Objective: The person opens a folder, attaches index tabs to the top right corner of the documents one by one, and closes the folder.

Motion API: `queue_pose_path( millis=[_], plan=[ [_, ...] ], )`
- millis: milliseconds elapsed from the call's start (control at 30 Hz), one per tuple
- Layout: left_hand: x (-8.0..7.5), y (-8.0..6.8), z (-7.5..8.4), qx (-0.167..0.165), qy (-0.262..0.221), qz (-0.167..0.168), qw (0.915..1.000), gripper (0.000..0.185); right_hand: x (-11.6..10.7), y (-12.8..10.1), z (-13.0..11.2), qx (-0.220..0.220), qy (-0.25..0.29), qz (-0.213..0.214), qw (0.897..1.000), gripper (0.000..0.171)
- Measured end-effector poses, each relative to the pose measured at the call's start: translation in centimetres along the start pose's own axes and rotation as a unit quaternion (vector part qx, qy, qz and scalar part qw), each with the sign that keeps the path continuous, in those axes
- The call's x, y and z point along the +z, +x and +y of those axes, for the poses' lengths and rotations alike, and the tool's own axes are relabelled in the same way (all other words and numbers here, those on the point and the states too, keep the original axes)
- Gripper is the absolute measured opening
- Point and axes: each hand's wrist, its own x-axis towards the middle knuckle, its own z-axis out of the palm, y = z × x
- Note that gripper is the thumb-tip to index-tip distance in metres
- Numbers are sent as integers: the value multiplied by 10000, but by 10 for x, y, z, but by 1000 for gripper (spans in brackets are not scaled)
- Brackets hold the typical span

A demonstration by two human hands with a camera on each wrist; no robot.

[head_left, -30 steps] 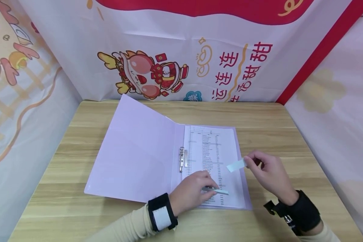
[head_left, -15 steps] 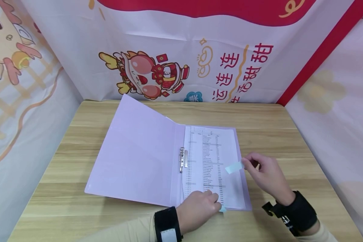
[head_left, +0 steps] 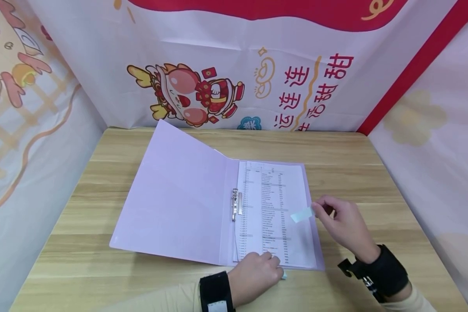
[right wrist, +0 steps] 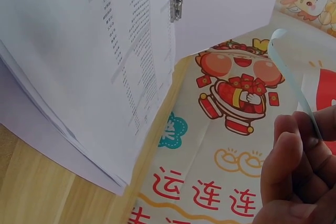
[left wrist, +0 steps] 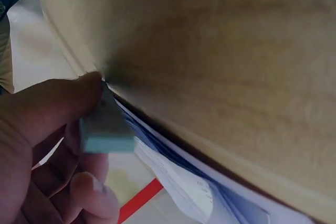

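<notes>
A lilac folder point(head_left: 175, 203) lies open on the table, with printed sheets point(head_left: 273, 199) on its right side. My left hand point(head_left: 254, 277) is at the sheets' near edge and holds a small pale blue-green sticky note pad point(left wrist: 107, 129) between thumb and fingers. Only a corner of that pad shows in the head view. Beside the folder's right edge, my right hand point(head_left: 345, 227) pinches one end of a pale blue sticky note strip point(head_left: 302, 215). The strip's free end reaches over the sheets. In the right wrist view the strip point(right wrist: 291, 80) looks thin and curls at its tip.
A metal clip point(head_left: 235, 204) is fixed near the folder's spine. The left cover tilts up from the wooden table point(head_left: 82, 221). Printed cloth walls point(head_left: 218, 47) stand behind and at both sides of the table.
My left hand has moved from over the lower part of the page toward the near edge, taking the pad with it. The right hand and strip have shifted only slightly.
</notes>
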Motion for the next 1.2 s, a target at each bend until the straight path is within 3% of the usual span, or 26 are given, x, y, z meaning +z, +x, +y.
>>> queue_pose_path(
  millis=[300, 500, 733, 867, 1000, 1100, 1200],
  plan=[
    [2, -1, -1, -200, -705, -445, 9963, 15, 0, 1, 1, 59, -7, -1, 10000, 6],
    [4, -3, -1, -215, -754, -411, 9961, 20, 0, 2, 2, 150, -71, -20, 9999, 7],
    [0, -1, -1, -353, -940, -613, 9931, 24, 1, 4, 8, 321, -143, -96, 9993, 10],
    [-15, 8, -5, -452, -969, -398, 9935, 22, -1, 9, 15, 415, -64, -105, 9991, 15],
    [-39, 27, -20, -537, -1041, 0, 9931, 17, -2, 16, 24, 632, 89, -79, 9979, 20],
    [-57, 46, -36, -792, -1122, 188, 9903, 15, -3, 22, 32, 861, 219, -100, 9960, 25],
    [-72, 64, -56, -1261, -1408, 115, 9819, 16, -2, 32, 42, 1155, 461, -154, 9921, 31]
  ],
)
